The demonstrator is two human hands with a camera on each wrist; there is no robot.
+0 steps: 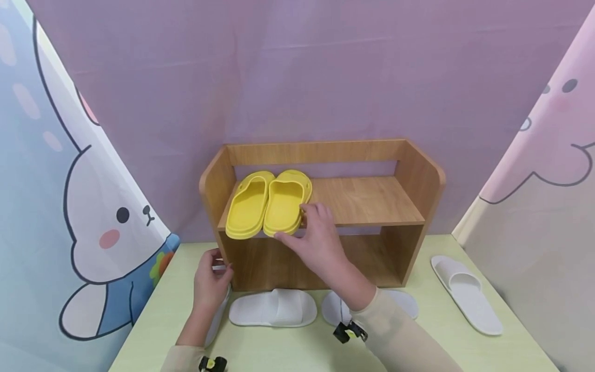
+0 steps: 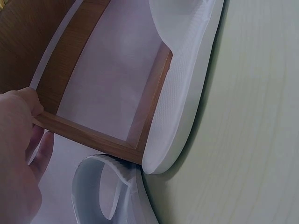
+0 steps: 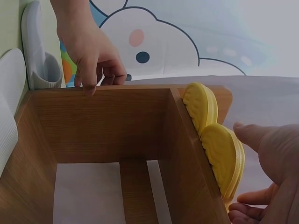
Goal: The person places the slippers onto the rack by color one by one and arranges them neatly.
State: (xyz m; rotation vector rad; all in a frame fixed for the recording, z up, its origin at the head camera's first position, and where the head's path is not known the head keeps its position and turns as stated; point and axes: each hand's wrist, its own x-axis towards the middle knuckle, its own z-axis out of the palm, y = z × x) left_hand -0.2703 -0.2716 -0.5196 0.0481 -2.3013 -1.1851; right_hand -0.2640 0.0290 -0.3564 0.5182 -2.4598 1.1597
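Note:
Two yellow clogs stand side by side on the top shelf of a wooden shoe rack, at its left end, heel ends toward the front. My right hand is at the right clog, thumb by its front end and fingers along its right side. In the right wrist view this hand's thumb and fingers are spread beside the clogs' heel ends. My left hand grips the front edge of the rack's left side panel, thumb inside and fingers outside, as the left wrist view shows.
White slippers lie around the rack: one slipper in front, another partly behind my right forearm, one at the right. A further slipper lies below my left hand. A purple cloth hangs behind the rack.

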